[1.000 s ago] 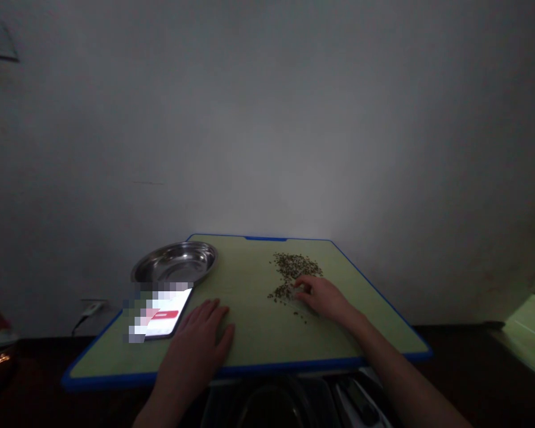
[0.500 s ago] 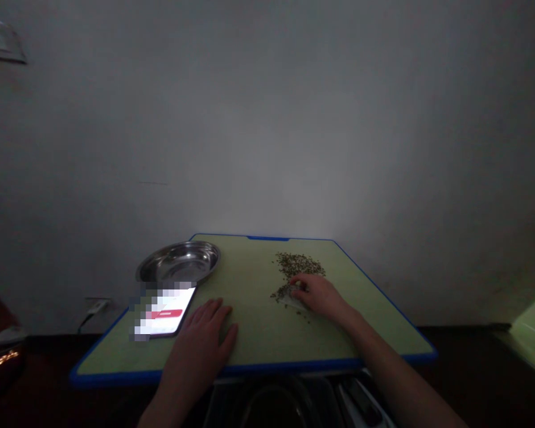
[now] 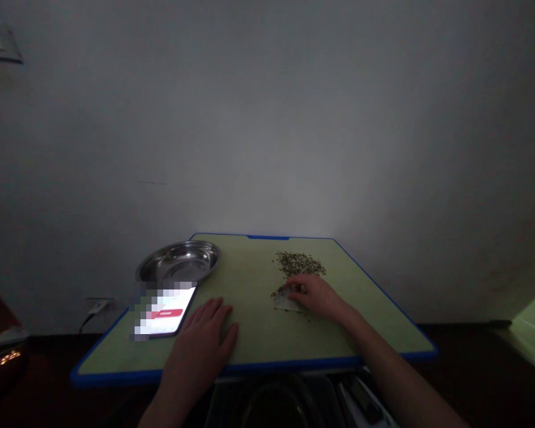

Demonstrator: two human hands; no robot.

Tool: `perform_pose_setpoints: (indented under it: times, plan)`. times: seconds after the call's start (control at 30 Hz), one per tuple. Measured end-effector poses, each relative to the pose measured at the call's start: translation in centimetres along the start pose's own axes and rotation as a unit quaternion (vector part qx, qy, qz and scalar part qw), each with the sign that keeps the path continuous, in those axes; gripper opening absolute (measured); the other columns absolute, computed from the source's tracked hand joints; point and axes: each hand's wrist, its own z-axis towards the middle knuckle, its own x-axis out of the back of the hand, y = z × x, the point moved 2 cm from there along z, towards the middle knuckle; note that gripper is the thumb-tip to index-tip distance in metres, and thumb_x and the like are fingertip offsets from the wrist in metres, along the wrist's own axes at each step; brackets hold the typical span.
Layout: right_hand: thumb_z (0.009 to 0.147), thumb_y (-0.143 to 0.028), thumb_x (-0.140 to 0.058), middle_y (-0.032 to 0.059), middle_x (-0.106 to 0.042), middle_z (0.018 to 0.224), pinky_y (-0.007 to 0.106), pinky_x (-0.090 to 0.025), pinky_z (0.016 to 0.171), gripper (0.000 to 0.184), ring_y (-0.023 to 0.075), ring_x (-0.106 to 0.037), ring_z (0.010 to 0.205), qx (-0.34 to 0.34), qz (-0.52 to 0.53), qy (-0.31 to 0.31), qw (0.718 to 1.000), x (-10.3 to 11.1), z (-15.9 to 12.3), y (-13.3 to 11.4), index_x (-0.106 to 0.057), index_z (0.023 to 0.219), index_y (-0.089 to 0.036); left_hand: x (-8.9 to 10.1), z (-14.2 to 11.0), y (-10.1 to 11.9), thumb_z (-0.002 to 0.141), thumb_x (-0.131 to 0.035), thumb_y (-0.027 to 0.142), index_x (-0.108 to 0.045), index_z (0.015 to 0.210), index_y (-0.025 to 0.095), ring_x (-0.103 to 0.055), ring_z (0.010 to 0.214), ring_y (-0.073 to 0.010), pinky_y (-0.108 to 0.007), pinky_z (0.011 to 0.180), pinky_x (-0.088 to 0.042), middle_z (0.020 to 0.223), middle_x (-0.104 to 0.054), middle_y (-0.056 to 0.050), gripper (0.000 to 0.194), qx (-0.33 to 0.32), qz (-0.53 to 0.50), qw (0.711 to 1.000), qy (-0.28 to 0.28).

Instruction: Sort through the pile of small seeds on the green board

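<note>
My left hand (image 3: 203,339) lies flat on a pale yellow-green board (image 3: 249,285) with a blue rim, its fingers spread close to the lit phone (image 3: 172,315). My right hand (image 3: 318,295) is closed on a pale, thin, partly see-through piece (image 3: 288,300), whose exact kind I cannot make out. Its lower edge rests at or near the board among small brown grains (image 3: 301,263). Most of the grains are spread in a loose patch beyond that hand; a smaller group lies around the pale piece, partly covered by the fingers.
A shallow steel basin (image 3: 182,261) stands at the board's back left, behind the phone. The grey wall (image 3: 267,119) rises at the far edge. Below the near edge are dark objects, among them a grey-and-black device (image 3: 363,401). A plug with a cable (image 3: 96,309) is at left.
My right hand has shifted slightly left, and the pale piece shows more plainly, now covering some grains close to me. My left hand stays where it was.
</note>
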Motion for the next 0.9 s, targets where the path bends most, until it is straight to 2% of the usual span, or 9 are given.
perform_pose_setpoints:
  times: [0.3,0.57,0.9]
  plan:
    - [0.080,-0.028,-0.065,0.0029,-0.071,0.090,0.026,-0.042,0.073,0.024,0.0174,-0.062,0.081,0.028,0.035,-0.025,0.999,-0.2,-1.2,-1.3,-0.071,0.103,-0.023,0.0,0.0,0.2,0.085,-0.043,0.038,-0.063,0.116,0.018,-0.052,0.124,-0.0298,-0.050,0.104,-0.041,0.131,-0.059,-0.013,0.042,0.007,0.008,1.000,-0.018]
    - [0.079,-0.029,-0.066,0.0014,-0.069,0.084,0.024,-0.038,0.064,0.024,0.0142,-0.058,0.071,0.026,0.055,-0.057,0.997,-0.5,-2.2,-2.7,-0.071,0.102,-0.024,0.1,0.0,0.2,0.084,-0.045,0.038,-0.064,0.114,0.020,-0.054,0.122,-0.0287,-0.049,0.103,-0.042,0.130,-0.061,-0.011,0.039,-0.001,0.003,1.000,0.001]
    - [0.078,-0.027,-0.066,0.0006,-0.067,0.077,0.023,-0.039,0.062,0.021,0.0133,-0.057,0.066,0.008,0.087,-0.074,0.993,-0.4,-3.8,-1.9,-0.072,0.099,-0.024,0.0,0.0,0.2,0.084,-0.043,0.039,-0.063,0.117,0.018,-0.052,0.124,-0.0290,-0.049,0.105,-0.040,0.131,-0.060,-0.012,0.043,0.004,0.017,1.000,-0.012]
